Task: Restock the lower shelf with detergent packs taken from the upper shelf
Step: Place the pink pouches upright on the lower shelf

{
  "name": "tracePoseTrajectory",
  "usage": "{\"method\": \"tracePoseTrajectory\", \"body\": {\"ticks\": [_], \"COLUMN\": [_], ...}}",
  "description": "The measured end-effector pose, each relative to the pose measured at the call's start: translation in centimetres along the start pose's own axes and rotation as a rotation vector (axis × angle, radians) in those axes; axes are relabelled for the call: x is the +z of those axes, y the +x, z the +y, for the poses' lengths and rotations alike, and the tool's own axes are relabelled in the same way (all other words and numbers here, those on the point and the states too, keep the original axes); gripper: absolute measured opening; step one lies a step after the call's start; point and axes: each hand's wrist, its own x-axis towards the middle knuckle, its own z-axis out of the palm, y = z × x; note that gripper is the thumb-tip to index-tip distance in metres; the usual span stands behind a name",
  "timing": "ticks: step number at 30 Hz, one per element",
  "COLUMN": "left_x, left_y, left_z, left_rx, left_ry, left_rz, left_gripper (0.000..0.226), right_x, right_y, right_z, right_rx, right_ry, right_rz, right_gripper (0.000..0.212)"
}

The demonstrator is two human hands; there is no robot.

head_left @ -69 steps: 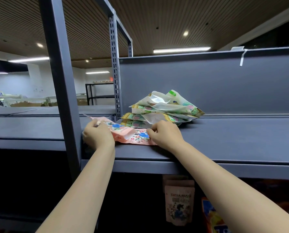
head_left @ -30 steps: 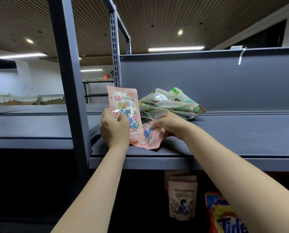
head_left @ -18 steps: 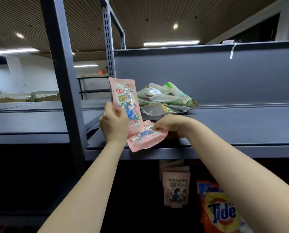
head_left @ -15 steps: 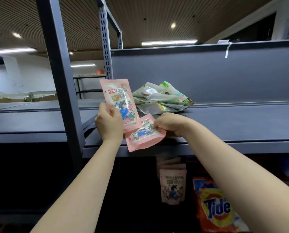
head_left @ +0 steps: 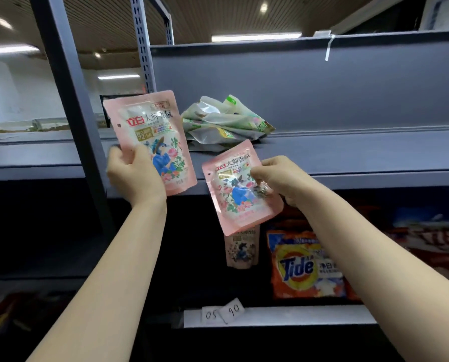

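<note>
Upper shelf (head_left: 361, 152): a dark grey metal board with a matching back panel (head_left: 322, 84); its front edge runs across the middle of the view.
Stock left on it: a loose heap of green-and-white packs (head_left: 226, 121) lying flat near the perforated upright (head_left: 142, 43).
Left hand (head_left: 134, 176): fingers closed around the lower left edge of a pink detergent pack (head_left: 150, 137), held upright in front of the shelf edge, print facing the camera.
Right hand (head_left: 280, 178): thumb and fingers pinching the right side of a second pink pack (head_left: 240, 189), tilted, hanging just below the shelf edge.
Lower shelf (head_left: 278, 316): dim; a pale strip along its front carries 2 handwritten paper tags (head_left: 222, 312) reading 05 and 90.
On the lower shelf: a hanging floral pouch (head_left: 241, 250) directly under the second pink pack, an orange Tide bag (head_left: 304, 265) beside it, red bags further right, blurred.
Room: slatted brown ceiling with strip lights (head_left: 256, 37), white walls far left, more grey shelving beyond the near post (head_left: 69, 100).
</note>
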Motion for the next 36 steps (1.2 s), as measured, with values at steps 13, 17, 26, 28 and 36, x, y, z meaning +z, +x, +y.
{"method": "tracePoseTrajectory", "body": {"ticks": [13, 17, 26, 28, 36], "left_x": [-6.7, -7.5, -6.5, -5.7, -3.3], "left_y": [-7.8, -8.4, -6.8, -6.7, -8.3], "left_z": [-8.7, -11.5, -18.4, -20.1, -24.3], "left_rx": [-0.082, -0.239, -0.663, -0.781, -0.987], "left_ry": [0.316, 0.381, 0.242, 0.241, 0.334], "left_rz": [-0.127, -0.237, -0.302, -0.319, -0.547], "left_gripper": [0.015, 0.012, 0.013, 0.011, 0.022], "right_x": [3.5, 6.4, 12.0, 13.3, 15.4], "right_y": [-2.3, -1.6, 2.8, 3.3, 6.5], "right_z": [12.9, 17.0, 22.3, 23.3, 23.7], "right_rx": [0.189, 0.385, 0.471, 0.5, 0.563], "right_ry": [-0.187, -0.067, 0.064, 0.142, 0.477], "right_rz": [-0.11, -0.004, 0.135, 0.191, 0.337], "right_gripper": [0.035, 0.009, 0.04, 0.038, 0.019]}}
